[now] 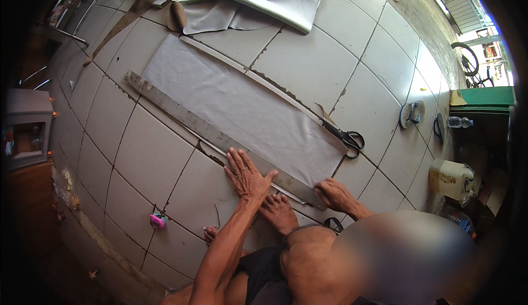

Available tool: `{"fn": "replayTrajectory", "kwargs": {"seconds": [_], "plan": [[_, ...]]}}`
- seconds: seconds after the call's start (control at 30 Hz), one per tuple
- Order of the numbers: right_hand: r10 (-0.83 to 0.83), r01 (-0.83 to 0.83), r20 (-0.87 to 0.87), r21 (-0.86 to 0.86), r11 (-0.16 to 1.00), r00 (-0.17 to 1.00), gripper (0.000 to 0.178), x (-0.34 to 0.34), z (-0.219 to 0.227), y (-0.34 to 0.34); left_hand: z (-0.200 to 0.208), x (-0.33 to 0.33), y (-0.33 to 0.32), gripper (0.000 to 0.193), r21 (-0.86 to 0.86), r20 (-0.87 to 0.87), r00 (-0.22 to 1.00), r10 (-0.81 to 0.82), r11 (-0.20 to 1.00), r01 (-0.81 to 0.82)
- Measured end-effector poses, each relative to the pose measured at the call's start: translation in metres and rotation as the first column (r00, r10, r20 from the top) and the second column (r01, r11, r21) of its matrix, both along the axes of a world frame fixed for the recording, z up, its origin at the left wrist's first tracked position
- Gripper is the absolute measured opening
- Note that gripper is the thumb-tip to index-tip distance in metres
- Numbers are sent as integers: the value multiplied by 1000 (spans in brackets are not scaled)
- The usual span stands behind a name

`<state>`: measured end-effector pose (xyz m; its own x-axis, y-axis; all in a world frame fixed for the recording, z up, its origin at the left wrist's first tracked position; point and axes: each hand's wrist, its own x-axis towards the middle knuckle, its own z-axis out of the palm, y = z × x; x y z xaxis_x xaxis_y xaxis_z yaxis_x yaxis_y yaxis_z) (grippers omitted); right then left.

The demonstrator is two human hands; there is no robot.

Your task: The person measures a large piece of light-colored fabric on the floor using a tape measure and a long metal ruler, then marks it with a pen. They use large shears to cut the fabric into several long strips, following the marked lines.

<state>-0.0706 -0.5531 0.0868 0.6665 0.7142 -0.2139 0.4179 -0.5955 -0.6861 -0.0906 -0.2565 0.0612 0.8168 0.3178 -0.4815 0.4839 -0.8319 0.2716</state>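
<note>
Tiled floor: long, worn metal straightedge over grey sheet

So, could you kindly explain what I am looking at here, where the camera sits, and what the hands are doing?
This is one picture from a wide fisheye camera worn on a person's head, looking down, so straight tile lines bend near the rim. There is no machine, only two bare hands. The person sits on a tiled floor. The left hand lies flat, fingers spread, on a long metal straightedge laid along a grey sheet. The right hand rests at the straightedge's near end; whether it holds something I cannot tell. Black-handled scissors lie at the sheet's edge, and a pink tape measure sits on the tiles.
</note>
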Motion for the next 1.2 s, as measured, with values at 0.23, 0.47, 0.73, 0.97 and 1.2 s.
{"fn": "replayTrajectory", "kwargs": {"seconds": [0.23,0.47,0.73,0.97,1.2], "plan": [[-320,327,103,-63,943,942,40,-75,7,-19,-4,-3,1,137,34,18,999,-30,999,29],[-311,359,262,-161,919,914,61,-101,-5,-1,-7,-17,12,132,10,77,997,7,1000,-8],[-221,247,288,-60,967,932,55,-132,3,-13,-29,-17,69,101,18,266,942,205,976,-218],[-186,209,248,-68,976,951,55,-128,11,-29,-30,-7,96,96,31,238,932,273,957,-288],[-183,207,256,-66,976,949,56,-129,1,-21,-39,0,104,94,65,282,912,297,943,-327]]}}
